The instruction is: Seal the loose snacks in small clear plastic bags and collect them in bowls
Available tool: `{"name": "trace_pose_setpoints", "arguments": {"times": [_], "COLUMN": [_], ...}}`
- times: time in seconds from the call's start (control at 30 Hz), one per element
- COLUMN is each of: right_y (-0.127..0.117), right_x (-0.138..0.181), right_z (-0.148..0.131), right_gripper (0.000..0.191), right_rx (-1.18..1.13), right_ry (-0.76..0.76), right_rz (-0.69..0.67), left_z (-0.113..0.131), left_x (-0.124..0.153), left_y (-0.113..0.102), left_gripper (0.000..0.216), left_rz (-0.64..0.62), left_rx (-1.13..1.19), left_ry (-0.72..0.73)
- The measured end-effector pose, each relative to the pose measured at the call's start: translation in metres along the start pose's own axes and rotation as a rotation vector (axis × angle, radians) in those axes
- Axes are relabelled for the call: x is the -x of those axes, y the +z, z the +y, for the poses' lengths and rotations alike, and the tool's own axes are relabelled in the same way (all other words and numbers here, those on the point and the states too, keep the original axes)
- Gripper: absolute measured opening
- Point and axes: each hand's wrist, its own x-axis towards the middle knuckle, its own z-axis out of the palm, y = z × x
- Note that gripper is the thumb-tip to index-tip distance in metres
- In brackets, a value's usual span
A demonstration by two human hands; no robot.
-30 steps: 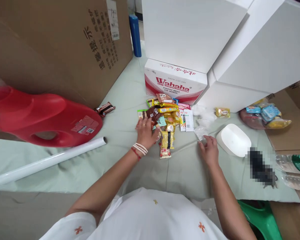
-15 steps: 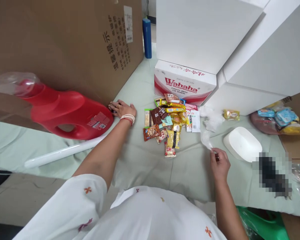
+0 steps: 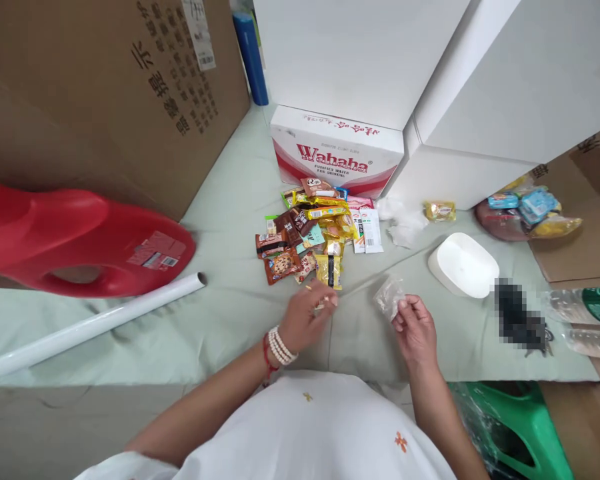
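Head view: left hand [image 3: 307, 319] pinches a small packet [image 3: 325, 305] at the near edge of the snack pile [image 3: 313, 230]; right hand [image 3: 416, 328] pinches a clear little bag [image 3: 389, 297]

I wear a loose white top [image 3: 320, 427], and its cloth is dotted here and there with small cross-shaped embroidered motifs [image 3: 401, 441] in orange-red (the one nearer the middle looks more yellow). The left sleeve [image 3: 125, 467] is short and of the same white cloth, leaving my forearms uncovered. Just behind my left grip [image 3: 305, 317] the wrist carries several strands of white beads [image 3: 281, 345], with a thin red band [image 3: 267, 347] lying close beside them.
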Motion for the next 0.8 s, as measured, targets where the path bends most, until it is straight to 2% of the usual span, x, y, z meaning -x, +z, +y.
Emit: {"name": "trace_pose_setpoints", "arguments": {"times": [0.03, 0.1, 0.17, 0.23, 0.27, 0.33, 0.47, 0.53, 0.6, 0.67, 0.8], "right_y": [0.006, 0.019, 0.030, 0.037, 0.038, 0.038, 0.037, 0.042, 0.047, 0.051, 0.050], "right_x": [0.004, 0.013, 0.021, 0.027, 0.029, 0.031, 0.028, 0.024, 0.020, 0.017, 0.015], "right_z": [0.001, 0.001, 0.000, -0.001, -0.001, -0.001, 0.003, 0.006, 0.009, 0.012, 0.016], "right_gripper": [0.030, 0.020, 0.012, 0.011, 0.012, 0.016, 0.030, 0.031, 0.029, 0.029, 0.028], "right_rx": [0.088, 0.311, 0.505, 0.597, 0.609, 0.575, 0.415, 0.375, 0.333, 0.261, 0.160], "right_ry": [-0.056, -0.209, -0.376, -0.486, -0.497, -0.426, -0.187, -0.133, -0.098, -0.049, 0.015], "right_rz": [-0.057, -0.219, -0.420, -0.570, -0.604, -0.572, -0.381, -0.365, -0.370, -0.353, -0.275], "left_z": [0.006, 0.014, 0.017, 0.016, 0.015, 0.010, 0.003, 0.001, -0.002, -0.006, -0.013], "left_x": [0.008, 0.012, 0.007, 0.000, -0.003, -0.005, 0.002, 0.006, 0.008, 0.010, 0.013], "left_y": [0.008, 0.022, 0.031, 0.035, 0.036, 0.036, 0.036, 0.037, 0.037, 0.034, 0.024], "left_gripper": [0.042, 0.049, 0.051, 0.051, 0.051, 0.050, 0.042, 0.037, 0.037, 0.042, 0.049], "left_rz": [-0.158, -0.271, -0.221, -0.177, -0.160, -0.125, -0.137, -0.155, -0.169, -0.169, -0.094], "left_rx": [0.179, 0.504, 0.712, 0.788, 0.795, 0.771, 0.555, 0.453, 0.489, 0.659, 0.968], "left_ry": [-0.101, -0.343, -0.482, -0.475, -0.456, -0.435, -0.348, -0.257, -0.226, -0.299, -0.558]}}
